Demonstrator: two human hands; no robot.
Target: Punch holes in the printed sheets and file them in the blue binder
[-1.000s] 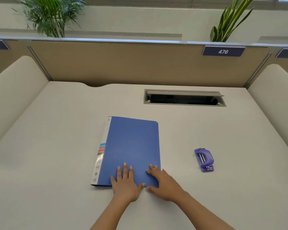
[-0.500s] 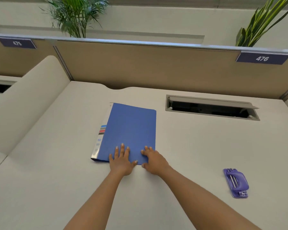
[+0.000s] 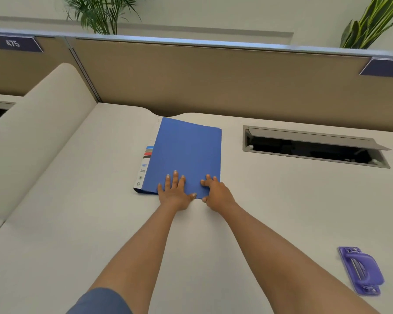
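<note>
Blue binder point(image 3: 186, 155) lies closed on the desk point(image 3: 77, 223) right ahead of both hands, long axis running away from the person, spine w/ label strip on the left, free edge on the right. Left hand point(image 3: 175, 193) lies flat on the near cover, fingers straight & spread, gripping nothing. Right hand point(image 3: 216, 193) is at the near right corner, fingers bent on top, thumb at the near edge: looks like a pinch, so prob. the one to lift the cover leftwards. Hole punch point(image 3: 361, 270) is well apart, near right; no printed sheets in sight

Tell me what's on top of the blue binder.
Only the left hand and right hand, on the near edge of the blue binder. Closed cover hides anything inside.
</note>
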